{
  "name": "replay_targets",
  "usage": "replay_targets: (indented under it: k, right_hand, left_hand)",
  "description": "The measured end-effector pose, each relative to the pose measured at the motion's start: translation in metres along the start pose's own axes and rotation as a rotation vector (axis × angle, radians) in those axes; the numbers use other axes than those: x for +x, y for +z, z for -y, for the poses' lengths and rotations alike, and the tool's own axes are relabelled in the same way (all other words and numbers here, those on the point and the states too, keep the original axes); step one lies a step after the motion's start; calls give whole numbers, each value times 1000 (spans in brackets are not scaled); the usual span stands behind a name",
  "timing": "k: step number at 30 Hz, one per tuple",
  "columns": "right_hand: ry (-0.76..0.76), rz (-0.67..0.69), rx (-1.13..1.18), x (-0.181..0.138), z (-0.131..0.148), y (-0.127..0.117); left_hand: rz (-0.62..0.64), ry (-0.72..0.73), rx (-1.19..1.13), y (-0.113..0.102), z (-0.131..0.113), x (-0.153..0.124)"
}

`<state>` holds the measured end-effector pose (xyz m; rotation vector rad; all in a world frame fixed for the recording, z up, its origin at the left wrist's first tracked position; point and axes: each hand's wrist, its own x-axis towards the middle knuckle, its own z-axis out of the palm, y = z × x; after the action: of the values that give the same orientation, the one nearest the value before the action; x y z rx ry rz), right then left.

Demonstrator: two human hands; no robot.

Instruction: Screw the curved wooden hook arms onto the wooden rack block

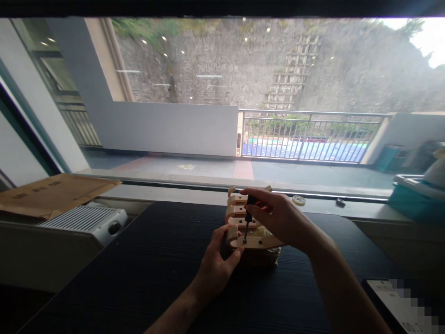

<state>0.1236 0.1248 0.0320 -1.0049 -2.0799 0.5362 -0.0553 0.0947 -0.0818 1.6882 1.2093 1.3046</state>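
My right hand (278, 214) grips the dark handle of a screwdriver (249, 216), held nearly upright. Its tip meets a hole in the nearest pale wooden piece (270, 242), which has a second dark hole farther right. My left hand (218, 260) closes around the left end of that wooden piece, thumb in front and fingers behind. Behind it stand several similar wooden pieces (239, 209) with curved left ends, in a row going away from me. Beneath the nearest piece sits a block-like object (267, 256), partly hidden, with a shiny surface.
Everything rests on a dark table (139, 278). A phone-like device (385, 297) lies at right. On the sill are a tape roll (299, 200), a small black object (340, 202) and a teal bin (410, 195). A brown envelope (55, 192) covers part of a radiator (86, 222).
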Motion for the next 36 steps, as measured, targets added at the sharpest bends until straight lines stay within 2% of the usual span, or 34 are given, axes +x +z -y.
replay_targets:
  k: [10, 16, 23, 29, 36]
  right_hand:
    - [-28, -70, -39, 4, -3, 1]
    - [-28, -31, 4, 1, 1, 1]
    - [-25, -55, -80, 2, -2, -1]
    - [-35, -72, -25, 4, 0, 3]
    - [-19, -13, 16, 0, -2, -1]
  left_hand:
    - [-25, 2, -4, -1, -2, 1]
    - [-6, -5, 7, 0, 1, 1]
    - [9, 2, 26, -2, 0, 0]
    - [8, -11, 19, -1, 0, 0]
    - [18, -8, 22, 0, 0, 0]
